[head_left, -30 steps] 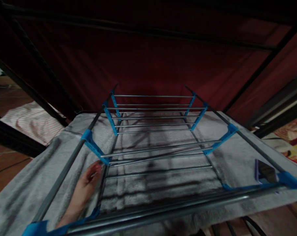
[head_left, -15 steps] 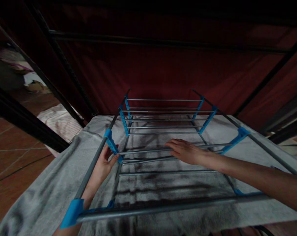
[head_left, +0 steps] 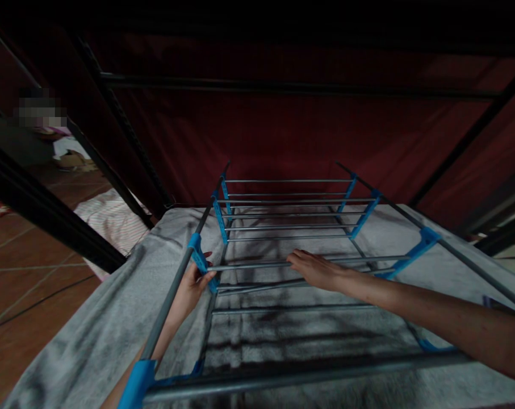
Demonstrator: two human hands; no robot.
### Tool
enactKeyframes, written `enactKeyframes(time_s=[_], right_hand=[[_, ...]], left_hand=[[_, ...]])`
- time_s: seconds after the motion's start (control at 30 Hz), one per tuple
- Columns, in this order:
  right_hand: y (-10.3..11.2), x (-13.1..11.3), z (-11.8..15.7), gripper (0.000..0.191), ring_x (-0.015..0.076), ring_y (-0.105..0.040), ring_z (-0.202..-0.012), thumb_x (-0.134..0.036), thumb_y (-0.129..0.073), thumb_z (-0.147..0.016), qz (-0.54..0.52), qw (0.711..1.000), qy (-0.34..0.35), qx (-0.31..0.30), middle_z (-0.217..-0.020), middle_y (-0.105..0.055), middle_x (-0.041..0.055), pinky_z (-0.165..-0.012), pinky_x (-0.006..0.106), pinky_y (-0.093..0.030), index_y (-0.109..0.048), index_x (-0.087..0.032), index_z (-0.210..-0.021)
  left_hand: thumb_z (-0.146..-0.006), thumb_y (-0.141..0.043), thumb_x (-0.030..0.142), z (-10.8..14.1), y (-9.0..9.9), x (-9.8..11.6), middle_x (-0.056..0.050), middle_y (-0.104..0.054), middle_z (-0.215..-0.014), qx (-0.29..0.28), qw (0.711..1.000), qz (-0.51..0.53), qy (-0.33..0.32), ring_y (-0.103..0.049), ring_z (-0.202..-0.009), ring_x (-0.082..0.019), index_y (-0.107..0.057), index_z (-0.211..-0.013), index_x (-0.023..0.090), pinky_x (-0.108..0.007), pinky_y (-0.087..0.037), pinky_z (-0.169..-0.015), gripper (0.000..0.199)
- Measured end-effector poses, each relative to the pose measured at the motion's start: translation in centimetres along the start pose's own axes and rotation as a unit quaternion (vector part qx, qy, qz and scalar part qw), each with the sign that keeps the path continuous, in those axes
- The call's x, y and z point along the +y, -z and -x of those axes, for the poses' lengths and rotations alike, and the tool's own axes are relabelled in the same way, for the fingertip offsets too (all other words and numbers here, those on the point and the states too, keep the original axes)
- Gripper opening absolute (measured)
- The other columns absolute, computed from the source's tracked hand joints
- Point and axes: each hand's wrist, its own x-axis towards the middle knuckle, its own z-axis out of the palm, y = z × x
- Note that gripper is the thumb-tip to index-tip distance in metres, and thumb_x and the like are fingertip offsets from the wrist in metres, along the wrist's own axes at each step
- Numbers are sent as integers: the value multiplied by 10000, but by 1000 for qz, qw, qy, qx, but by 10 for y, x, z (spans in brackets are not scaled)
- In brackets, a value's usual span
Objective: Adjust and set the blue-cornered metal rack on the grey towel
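A rack of grey metal tubes (head_left: 167, 309) and blue plastic brackets lies on a grey blanket. My left hand (head_left: 193, 289) pinches the blue bracket (head_left: 199, 255) on the rack's left side, thumb in front and fingertips behind. Over the nearer crossbars, my right hand (head_left: 312, 268) has its fingers curled round a thin metal rod (head_left: 248, 265); the hand partly hides it. Just below, two more rods (head_left: 257, 288) lie close together at a slight angle. Farther back, several crossbars (head_left: 287, 227) run between other blue brackets (head_left: 361, 218).
The grey blanket (head_left: 112, 335) covers the surface under the rack. Behind hangs a dark red cloth (head_left: 283, 130) within a dark metal frame (head_left: 240, 85). On the left, a striped cloth (head_left: 108, 218) lies on the tiled floor (head_left: 36, 284), where a cable (head_left: 40, 304) runs.
The whole view has shifted, so the rack sits slightly lower and farther right. My right hand's fingers look more curled over the rod. My left hand stays on the same bracket.
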Motion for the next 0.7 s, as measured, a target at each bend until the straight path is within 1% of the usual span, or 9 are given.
enactKeyframes(time_s=[0.07, 0.13, 0.23, 0.4, 0.6, 0.7], right_hand=[[2, 0, 0, 110, 159, -544, -810, -157, -411, -945, -7, 1000, 6, 3, -937, -556, 44, -680, 273, -411, -507, -201, -917], [4, 0, 0, 105, 157, -540, -796, -150, -412, -944, -5, 1000, 8, 10, -929, -551, 42, -668, 273, -405, -499, -202, -913], [6, -1, 1, 99, 155, -538, -785, -143, -417, -947, 2, 1000, 14, 21, -929, -549, 39, -651, 271, -393, -488, -204, -913], [7, 0, 0, 92, 147, -538, -776, -170, -413, -962, 8, 999, 24, 24, -930, -557, 35, -642, 265, -388, -484, -209, -918], [2, -2, -2, 137, 159, -568, -777, -252, -368, -996, 56, 998, 4, 31, -962, -590, 43, -617, 275, -375, -487, -206, -946], [-2, -3, -3, 176, 172, -597, -796, -310, -364, -1004, 77, 996, -2, 36, -976, -613, 48, -619, 282, -381, -501, -208, -960]], left_hand=[[-718, -664, 463, -1, -1, -3, -92, -575, -1228, -6, 1000, -4, -10, -560, -1091, -251, -553, -1041, 212, -366, -467, -951, 424], [-746, -644, 467, -1, -2, -8, -92, -588, -1205, -9, 1000, -6, -14, -563, -1104, -255, -548, -1070, 211, -371, -450, -979, 424], [-763, -628, 500, -1, -3, -14, -96, -606, -1163, 4, 1000, -1, -11, -565, -1113, -266, -549, -1091, 200, -382, -432, -1004, 452], [-750, -624, 557, 0, -7, -17, -109, -615, -1167, 17, 1000, -7, 3, -584, -1086, -276, -544, -1104, 187, -381, -469, -949, 518], [-767, -589, 570, 0, -7, -21, -115, -653, -1093, 19, 997, -65, -22, -625, -1014, -280, -536, -1098, 179, -421, -504, -890, 515], [-775, -582, 560, 0, -6, -25, -110, -663, -1078, 25, 996, -83, -28, -640, -978, -270, -536, -1105, 188, -402, -521, -844, 499]])
